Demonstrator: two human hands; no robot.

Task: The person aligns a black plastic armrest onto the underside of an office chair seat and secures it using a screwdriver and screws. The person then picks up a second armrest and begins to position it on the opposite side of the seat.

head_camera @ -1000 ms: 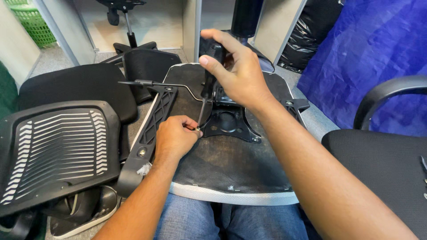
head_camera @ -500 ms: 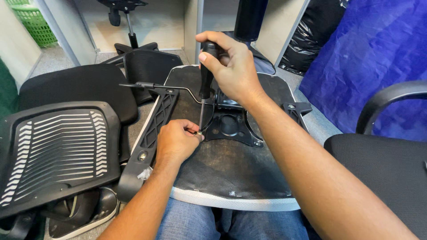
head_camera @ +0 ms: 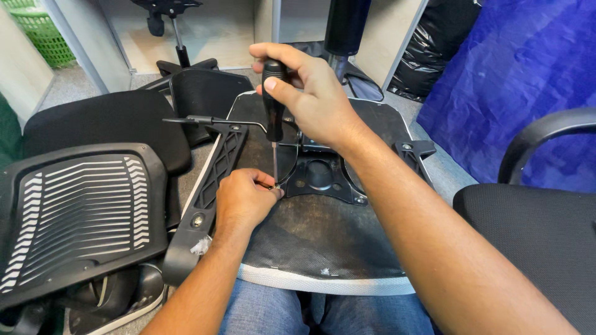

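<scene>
Head cam is looking straight down at an upturned chair seat (head_camera: 323, 248) that's lying across the person's lap, underside facing up. Right hand (head_camera: 310, 99) is gripping a black-handled screwdriver (head_camera: 273, 115), fingers (head_camera: 279, 59) wrapped tight round the handle with the thumb pressing along its side, and the tool is standing pretty much upright. Its thin shaft is running down from the fist to a spot right at the left edge of the black metal mounting plate (head_camera: 320, 177) bolted in the middle of the seat. Left hand (head_camera: 243, 200) is resting on the seat just below that, fingertips (head_camera: 273, 189) pressed together and pinching at the screwdriver tip; whatever tiny screw is in there is too small to make out. Just left of the left-hand fingers, a black plastic armrest bracket (head_camera: 208, 198) is running along the seat's edge, and a thin metal lever (head_camera: 208, 121) is sticking out sideways above it. Further out to the left a ribbed chair backrest (head_camera: 81, 214) is lying flat, and off to the right of the right forearm another black chair (head_camera: 534, 229) is sitting near a blue tarp (head_camera: 515, 74).
</scene>
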